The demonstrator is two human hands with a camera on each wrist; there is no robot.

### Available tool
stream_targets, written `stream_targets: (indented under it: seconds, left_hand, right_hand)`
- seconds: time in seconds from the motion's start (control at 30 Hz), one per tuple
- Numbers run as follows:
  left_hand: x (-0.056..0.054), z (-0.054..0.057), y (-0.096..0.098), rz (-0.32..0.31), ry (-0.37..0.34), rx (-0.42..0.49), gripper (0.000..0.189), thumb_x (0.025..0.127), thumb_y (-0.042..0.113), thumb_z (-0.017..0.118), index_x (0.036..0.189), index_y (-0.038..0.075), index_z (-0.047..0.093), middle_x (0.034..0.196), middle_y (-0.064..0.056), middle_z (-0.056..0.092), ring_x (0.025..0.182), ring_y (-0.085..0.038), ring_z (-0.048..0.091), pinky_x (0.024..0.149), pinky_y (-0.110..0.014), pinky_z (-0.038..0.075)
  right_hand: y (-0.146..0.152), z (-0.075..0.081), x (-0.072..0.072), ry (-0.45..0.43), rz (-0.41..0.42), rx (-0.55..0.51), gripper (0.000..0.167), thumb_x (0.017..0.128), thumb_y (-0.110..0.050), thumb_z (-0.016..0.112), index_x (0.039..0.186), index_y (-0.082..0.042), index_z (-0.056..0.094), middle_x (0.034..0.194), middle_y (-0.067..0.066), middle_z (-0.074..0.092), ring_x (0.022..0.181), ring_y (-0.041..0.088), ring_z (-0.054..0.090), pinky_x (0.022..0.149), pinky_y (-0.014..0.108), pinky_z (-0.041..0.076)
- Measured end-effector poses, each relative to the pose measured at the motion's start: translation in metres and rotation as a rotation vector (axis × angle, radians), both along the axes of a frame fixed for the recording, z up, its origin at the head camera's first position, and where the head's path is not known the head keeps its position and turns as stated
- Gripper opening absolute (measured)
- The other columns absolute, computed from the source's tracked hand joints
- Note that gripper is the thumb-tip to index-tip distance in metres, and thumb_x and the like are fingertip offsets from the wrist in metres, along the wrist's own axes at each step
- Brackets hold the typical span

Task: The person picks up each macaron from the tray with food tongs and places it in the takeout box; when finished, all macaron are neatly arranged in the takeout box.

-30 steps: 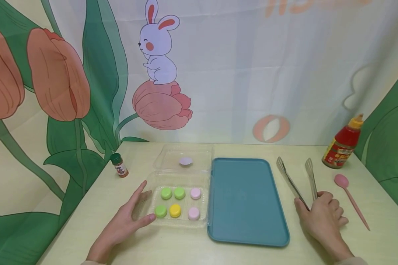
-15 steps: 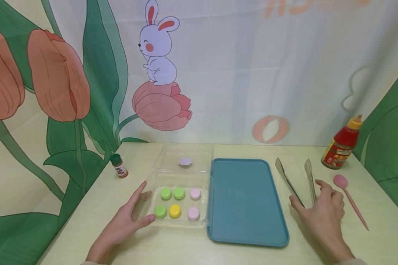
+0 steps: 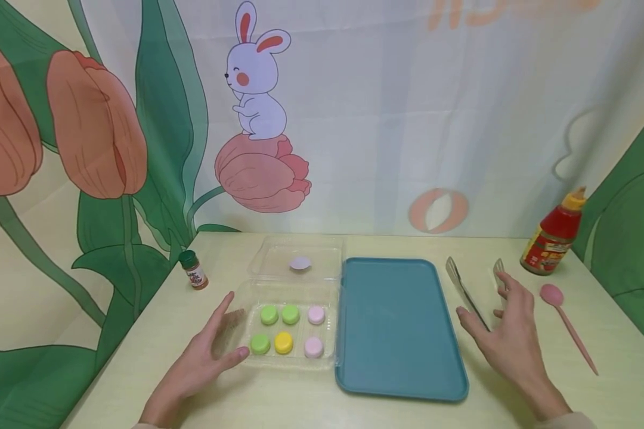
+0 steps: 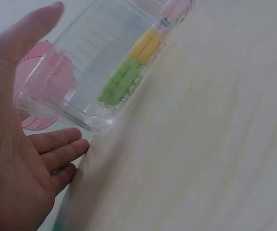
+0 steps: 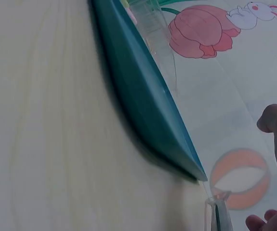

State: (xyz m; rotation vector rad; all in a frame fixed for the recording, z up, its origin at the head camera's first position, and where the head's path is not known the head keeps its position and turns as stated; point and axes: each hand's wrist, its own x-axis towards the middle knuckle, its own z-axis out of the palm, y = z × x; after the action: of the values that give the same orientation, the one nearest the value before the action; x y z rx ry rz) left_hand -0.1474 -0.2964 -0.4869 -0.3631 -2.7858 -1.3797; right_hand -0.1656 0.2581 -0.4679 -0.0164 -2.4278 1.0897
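Note:
My left hand [image 3: 201, 360] is spread at the left side of a clear plastic container [image 3: 287, 291], its thumb near the front corner. Inside lie three green macarons [image 3: 269, 314], one yellow macaron [image 3: 283, 342] and two pink macarons [image 3: 313, 347]. The left wrist view shows the thumb and fingers [image 4: 61, 151] apart around the container's end. Over the metal tongs [image 3: 458, 278], my right hand [image 3: 510, 342] has its thumb and fingers parted and partly hides one tong arm. The tongs lie spread on the table; in the right wrist view their end [image 5: 218, 216] appears below the hand.
A blue tray [image 3: 394, 328] lies between the container and the tongs. The container's lid [image 3: 322, 253] is folded back, with a pale label on it. To the right are a pink spoon [image 3: 553, 295] and a red sauce bottle [image 3: 553, 238]; a small green-capped jar [image 3: 193, 270] stands far left.
My right hand has let go of the tongs' handle end, opened, and moved forward and left above them. The tongs have shifted very slightly; my left hand has hardly moved.

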Motion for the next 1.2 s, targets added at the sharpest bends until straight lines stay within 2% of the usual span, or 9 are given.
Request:
stream_targets:
  seconds: [0.03,0.13,0.2,0.27,0.4,0.5,0.63,0.93,1.2]
  left_hand:
    - [0.000,0.002,-0.001,-0.005,0.008,0.012,0.108,0.103,0.033,0.082,0.180,0.035,0.007,0.171,-0.020,0.049,0.161,-0.048,0.041,0.126,-0.079,0.026]
    - [-0.002,0.008,-0.004,-0.023,0.020,0.050,0.104,0.106,0.025,0.079,0.180,0.033,0.007,0.172,-0.022,0.046,0.156,-0.048,0.049,0.126,-0.073,0.033]
    - [-0.004,0.012,-0.007,-0.032,0.026,0.064,0.100,0.108,0.022,0.077,0.181,0.030,0.009,0.173,-0.024,0.043,0.154,-0.049,0.051,0.124,-0.070,0.037]
    - [-0.008,0.016,-0.009,-0.044,0.034,0.083,0.095,0.109,0.020,0.074,0.181,0.027,0.012,0.174,-0.025,0.041,0.155,-0.050,0.049,0.123,-0.068,0.039]
    - [-0.022,0.025,-0.013,-0.054,0.064,0.095,0.088,0.111,0.022,0.071,0.180,0.021,0.017,0.175,-0.023,0.039,0.157,-0.049,0.046,0.124,-0.068,0.040]
    - [-0.035,0.031,-0.015,-0.039,0.073,0.073,0.087,0.112,0.028,0.070,0.180,0.017,0.018,0.175,-0.022,0.040,0.158,-0.047,0.046,0.125,-0.067,0.039]
    - [-0.053,0.035,-0.013,-0.018,0.035,0.090,0.082,0.114,0.030,0.066,0.178,0.007,0.021,0.175,-0.024,0.040,0.159,-0.047,0.044,0.129,-0.065,0.035]
    - [-0.074,0.017,-0.006,0.001,-0.128,0.213,0.070,0.118,0.038,0.056,0.175,0.005,0.030,0.176,-0.020,0.041,0.162,-0.041,0.041,0.133,-0.063,0.028]
    - [-0.080,0.002,-0.003,-0.002,-0.168,0.271,0.064,0.121,0.035,0.048,0.175,0.007,0.030,0.178,-0.018,0.039,0.168,-0.040,0.028,0.137,-0.064,0.013]
  right_hand:
    - [-0.003,0.001,-0.001,-0.006,0.023,-0.011,0.104,0.096,-0.031,0.089,0.175,-0.011,0.025,0.165,0.029,0.035,0.143,0.049,0.052,0.095,0.028,0.054]
    - [-0.013,0.008,-0.005,-0.008,0.089,-0.043,0.102,0.098,-0.032,0.088,0.176,-0.013,0.024,0.168,0.026,0.035,0.147,0.050,0.051,0.096,0.021,0.055]
    - [-0.020,0.012,-0.009,0.005,0.135,-0.067,0.100,0.099,-0.032,0.088,0.175,-0.012,0.025,0.170,0.023,0.036,0.149,0.049,0.051,0.091,0.005,0.045]
    - [-0.029,0.017,-0.014,0.004,0.176,-0.091,0.099,0.100,-0.032,0.086,0.175,-0.013,0.025,0.173,0.020,0.036,0.152,0.046,0.049,0.094,0.003,0.045]
    - [-0.049,0.026,-0.025,0.000,0.263,-0.135,0.096,0.103,-0.030,0.084,0.176,-0.014,0.023,0.176,0.017,0.035,0.156,0.043,0.047,0.105,0.031,0.059]
    - [-0.067,0.030,-0.035,-0.009,0.352,-0.195,0.094,0.105,-0.027,0.082,0.177,-0.016,0.022,0.176,0.015,0.035,0.157,0.041,0.046,0.109,0.056,0.056]
    - [-0.090,0.031,-0.047,-0.049,0.473,-0.283,0.091,0.105,-0.024,0.081,0.176,-0.019,0.024,0.176,0.012,0.036,0.157,0.040,0.047,0.112,0.061,0.055]
    - [-0.140,0.011,-0.067,-0.207,0.583,-0.395,0.089,0.105,-0.027,0.082,0.175,-0.021,0.027,0.175,0.013,0.037,0.160,0.040,0.044,0.119,0.060,0.050]
    - [-0.166,0.000,-0.076,-0.292,0.592,-0.399,0.079,0.108,-0.030,0.077,0.172,-0.015,0.034,0.171,0.020,0.045,0.150,0.037,0.057,0.110,0.053,0.059]
